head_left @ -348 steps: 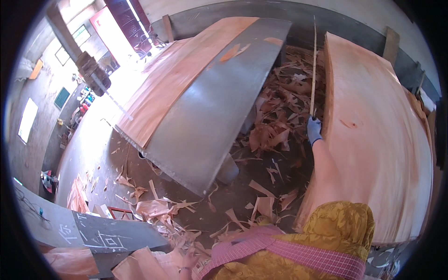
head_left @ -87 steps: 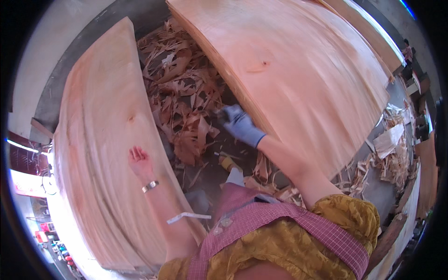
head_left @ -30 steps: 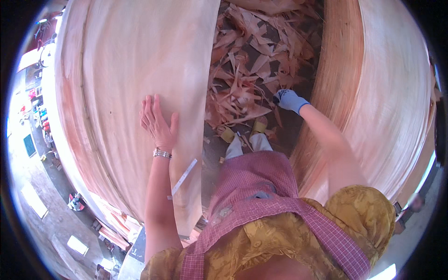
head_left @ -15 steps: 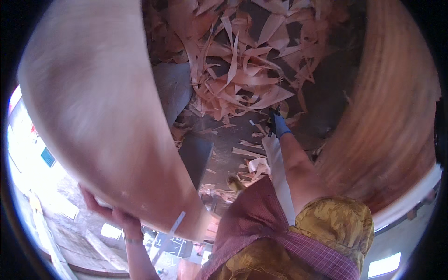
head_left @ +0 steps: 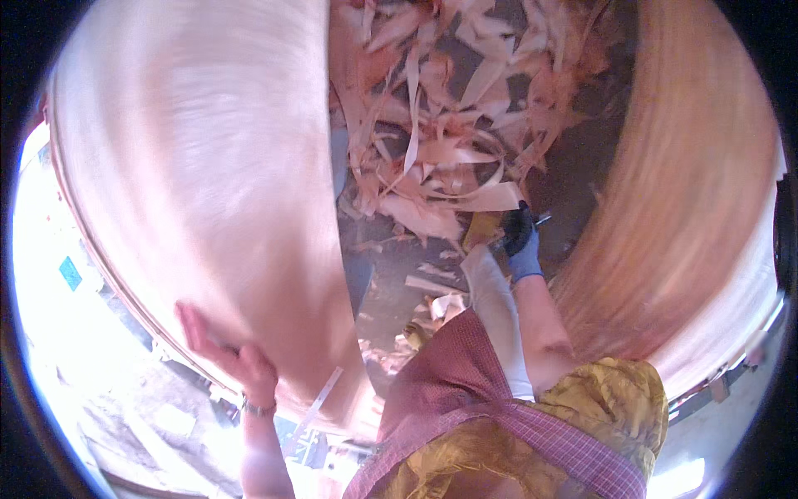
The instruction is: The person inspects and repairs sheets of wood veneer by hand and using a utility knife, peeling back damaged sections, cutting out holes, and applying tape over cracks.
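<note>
My left hand (head_left: 229,353), bare with a band at the wrist, lies with its fingers stretched out against the lower part of a large pale wood veneer sheet (head_left: 224,208) on the left. My right hand (head_left: 522,241) wears a blue glove with a dark palm. Its fingers are closed, and a small pale tip (head_left: 543,220) sticks out beside them; what it belongs to is hidden. Just above these fingers is a strip of veneer (head_left: 490,198). A second large veneer sheet (head_left: 682,200), browner and streaked, curves along the right side, apart from my right hand.
Loose veneer scraps (head_left: 440,125) cover the dark floor between the two sheets. A narrow pale strip (head_left: 320,397) crosses the left sheet's lower edge. My checked apron (head_left: 440,374) shows below, with bright floor beyond the left sheet.
The left sheet's inner edge has moved right. My left hand has shifted up and right, from its outer edge onto its face. My right hand has moved slightly right and toward me.
</note>
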Demonstrator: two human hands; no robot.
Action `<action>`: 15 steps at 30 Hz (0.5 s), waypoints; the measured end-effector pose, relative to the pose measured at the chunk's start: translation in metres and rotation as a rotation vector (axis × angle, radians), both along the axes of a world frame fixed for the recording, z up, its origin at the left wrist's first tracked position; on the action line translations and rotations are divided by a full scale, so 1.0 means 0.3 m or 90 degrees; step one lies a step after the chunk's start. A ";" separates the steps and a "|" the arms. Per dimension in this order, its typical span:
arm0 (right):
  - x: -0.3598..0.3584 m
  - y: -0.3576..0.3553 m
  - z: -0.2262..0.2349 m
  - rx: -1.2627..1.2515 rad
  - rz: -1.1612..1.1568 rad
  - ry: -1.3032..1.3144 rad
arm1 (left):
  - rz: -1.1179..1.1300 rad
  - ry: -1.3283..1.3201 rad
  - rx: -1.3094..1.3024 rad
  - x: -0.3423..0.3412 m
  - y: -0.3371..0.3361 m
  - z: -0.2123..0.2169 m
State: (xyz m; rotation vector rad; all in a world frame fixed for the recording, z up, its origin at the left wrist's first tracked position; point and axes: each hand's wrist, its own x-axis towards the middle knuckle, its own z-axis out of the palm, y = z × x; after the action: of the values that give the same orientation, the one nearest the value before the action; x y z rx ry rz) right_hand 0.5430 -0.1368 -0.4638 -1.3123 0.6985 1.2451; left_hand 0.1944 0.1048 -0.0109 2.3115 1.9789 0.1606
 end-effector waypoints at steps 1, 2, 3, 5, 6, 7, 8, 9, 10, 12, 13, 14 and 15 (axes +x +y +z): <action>0.084 0.133 0.166 0.033 0.003 -0.039 | -0.038 0.013 -0.002 -0.015 0.008 -0.003; 0.169 0.263 0.336 0.066 0.016 -0.074 | -0.055 0.036 0.008 -0.016 0.004 -0.002; 0.258 0.396 0.517 0.078 0.001 -0.078 | -0.040 0.034 -0.016 -0.011 0.012 0.008; 0.445 0.589 0.687 0.158 0.042 -0.159 | -0.040 0.030 -0.031 -0.005 0.032 0.033; 0.546 0.667 0.733 0.221 0.097 -0.238 | -0.035 0.027 -0.037 0.000 0.029 0.042; 0.600 0.845 0.874 0.182 0.089 -0.310 | -0.026 0.031 -0.039 0.003 0.033 0.060; 0.649 1.031 1.053 0.143 0.083 -0.385 | -0.015 0.030 -0.040 0.011 0.026 0.073; 0.631 1.216 1.295 0.072 0.076 -0.524 | -0.007 0.026 -0.044 0.019 0.027 0.084; 0.642 1.329 1.453 0.110 0.124 -0.671 | -0.004 0.001 -0.037 0.006 0.028 0.116; 0.445 1.599 1.831 0.366 0.207 -1.184 | -0.005 -0.051 -0.036 0.006 0.054 0.143; 0.294 1.702 1.986 0.439 0.224 -1.369 | -0.001 -0.071 -0.024 0.003 0.058 0.141; 0.124 1.778 2.102 0.515 0.277 -1.522 | 0.015 -0.088 -0.018 -0.003 0.059 0.130; -0.016 1.845 2.151 0.681 0.387 -1.531 | 0.028 -0.106 -0.015 -0.002 0.054 0.135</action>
State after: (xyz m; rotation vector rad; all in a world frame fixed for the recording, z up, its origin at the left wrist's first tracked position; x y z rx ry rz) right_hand 0.5383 0.4165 0.1814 -1.0454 -1.8378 -0.3182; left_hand 0.1938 0.1209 0.0296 2.1645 1.9393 0.3211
